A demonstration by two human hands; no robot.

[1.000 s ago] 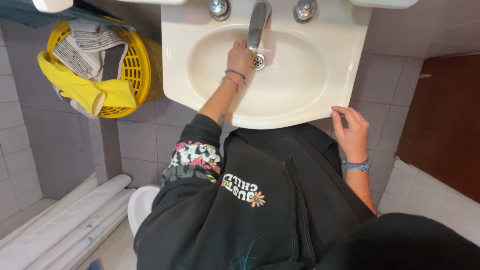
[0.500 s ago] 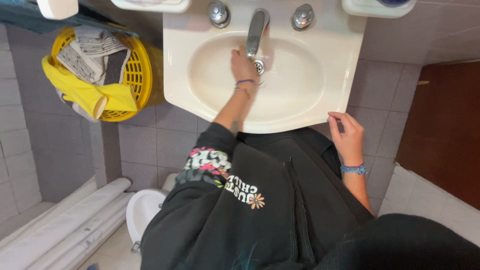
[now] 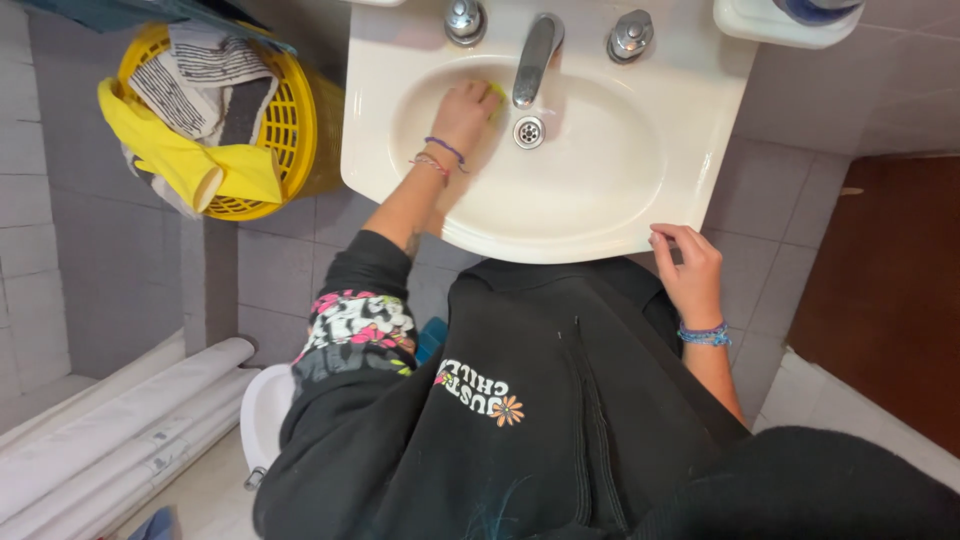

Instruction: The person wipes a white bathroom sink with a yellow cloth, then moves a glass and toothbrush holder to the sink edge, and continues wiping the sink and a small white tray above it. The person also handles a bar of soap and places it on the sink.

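Left hand [image 3: 462,115] of mine grips a small yellow sponge [image 3: 496,92], scrubbing inside the cream ceramic sink [image 3: 600,170] beside the chrome tap [image 3: 535,58], right hand [image 3: 690,275] loosely resting at its rim.

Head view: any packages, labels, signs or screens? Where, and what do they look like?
No packages, signs or screens.
Printed lettering on the black sweatshirt, front, below the sink: white letters with an orange flower.
Sleeve print, left arm: pink, white and black pattern.
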